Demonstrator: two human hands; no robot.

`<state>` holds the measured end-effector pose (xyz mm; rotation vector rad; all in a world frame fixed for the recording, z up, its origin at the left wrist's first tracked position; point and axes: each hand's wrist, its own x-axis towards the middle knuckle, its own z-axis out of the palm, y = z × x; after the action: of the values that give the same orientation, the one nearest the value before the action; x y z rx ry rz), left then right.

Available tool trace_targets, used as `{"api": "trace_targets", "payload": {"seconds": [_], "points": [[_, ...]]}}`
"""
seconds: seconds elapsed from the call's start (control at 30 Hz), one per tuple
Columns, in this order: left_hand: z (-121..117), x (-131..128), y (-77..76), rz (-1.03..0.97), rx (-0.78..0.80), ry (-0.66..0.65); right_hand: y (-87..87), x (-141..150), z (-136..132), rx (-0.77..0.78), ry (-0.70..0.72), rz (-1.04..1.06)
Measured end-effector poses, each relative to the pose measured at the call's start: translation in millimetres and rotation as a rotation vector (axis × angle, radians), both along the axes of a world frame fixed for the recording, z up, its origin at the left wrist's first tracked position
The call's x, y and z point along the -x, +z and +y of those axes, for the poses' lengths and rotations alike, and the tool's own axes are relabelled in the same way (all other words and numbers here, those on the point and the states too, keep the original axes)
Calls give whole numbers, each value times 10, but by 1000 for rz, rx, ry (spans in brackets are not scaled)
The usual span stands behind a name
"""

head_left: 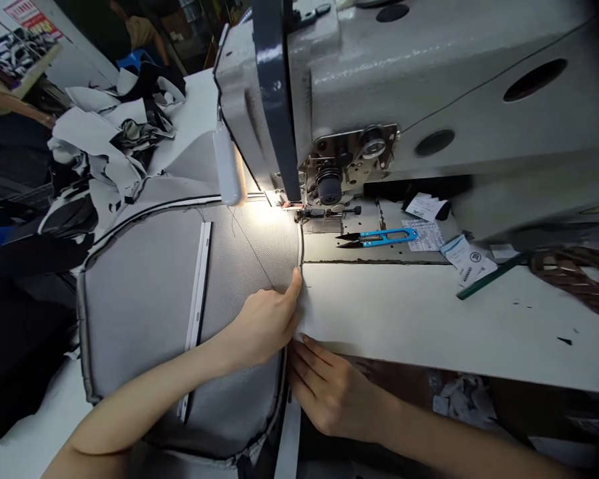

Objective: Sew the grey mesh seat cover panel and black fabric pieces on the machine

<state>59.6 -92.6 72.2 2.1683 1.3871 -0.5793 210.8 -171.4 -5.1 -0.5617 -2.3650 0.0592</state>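
Two bare forearms angle in from below: the right hand point(334, 389), low, bends its fingers against the edge of one grey mesh panel point(140, 279); the left hand point(267, 326) lies across it, index finger stretched along that edge. Whether either pinches the fabric, I can't tell. One pale strip point(198, 293) crosses the panel, whose far edge reaches one sewing machine point(429, 80); one pair of blue snips point(389, 237) lies just right of it. One heap of scraps point(92, 143) sits beyond.
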Motion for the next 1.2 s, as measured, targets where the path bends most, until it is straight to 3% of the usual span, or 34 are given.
{"api": "trace_targets", "payload": {"seconds": [0.6, 1.0, 1.1, 1.2], "points": [[450, -105, -30, 67, -91, 44, -44, -72, 201, 26, 24, -11], [719, -108, -117, 135, -213, -2, -39, -62, 275, 21, 51, -23], [726, -140, -90, 148, -244, -12, -51, -59, 303, 12, 50, -38], [613, -187, -1, 147, -169, -41, -48, -68, 342, -9, 42, -57]]}}
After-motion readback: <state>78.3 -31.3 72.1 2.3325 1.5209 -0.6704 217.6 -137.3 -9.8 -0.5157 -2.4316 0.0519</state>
